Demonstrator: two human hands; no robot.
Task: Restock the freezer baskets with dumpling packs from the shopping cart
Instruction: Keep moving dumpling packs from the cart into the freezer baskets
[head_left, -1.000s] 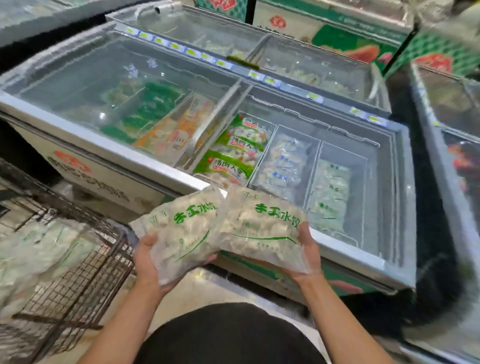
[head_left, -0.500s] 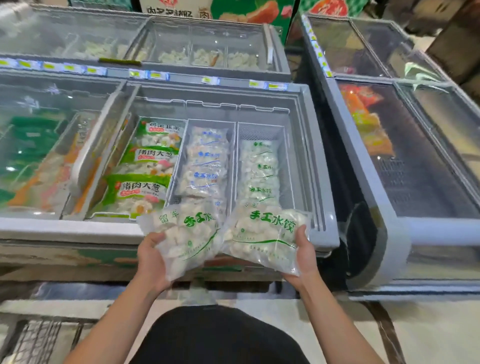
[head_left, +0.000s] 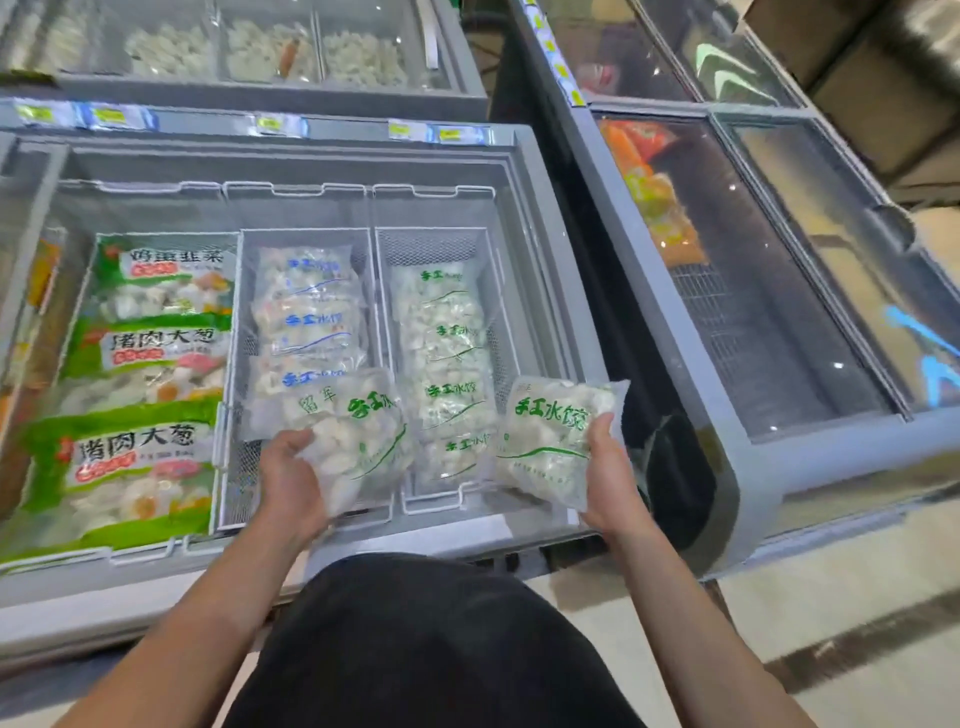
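While both packs are hanging over the near edge of the open freezer (head_left: 524, 171), the left pack (head_left: 358, 431) is sitting in the left hand (head_left: 291, 478), which is gripping its lower left corner with the thumb on top, and the right pack (head_left: 556, 441) is sitting in the right hand (head_left: 608, 473), which is clasping its right edge. Both are carrying green lettering, matching the stock in the right basket (head_left: 434, 244), so I judge that basket to be the target. It is lying between the two hands and just beyond them, its long axis running away from the person; the left pack is overlapping the near end of the middle basket (head_left: 306, 236), which is holding blue-lettered packs (head_left: 306, 306), while the right pack is hovering over the freezer's right rim. The right hand is looking slightly nearer the basket's free near end.

The packs are clear, soft plastic bags, lumpy with loose white dumplings, sagging around the fingers. The baskets are pale wire mesh with straight walls. The green-lettered row (head_left: 447, 364) is lying flat and overlapping. Larger green-printed bags (head_left: 135, 415) are filling the left compartment.
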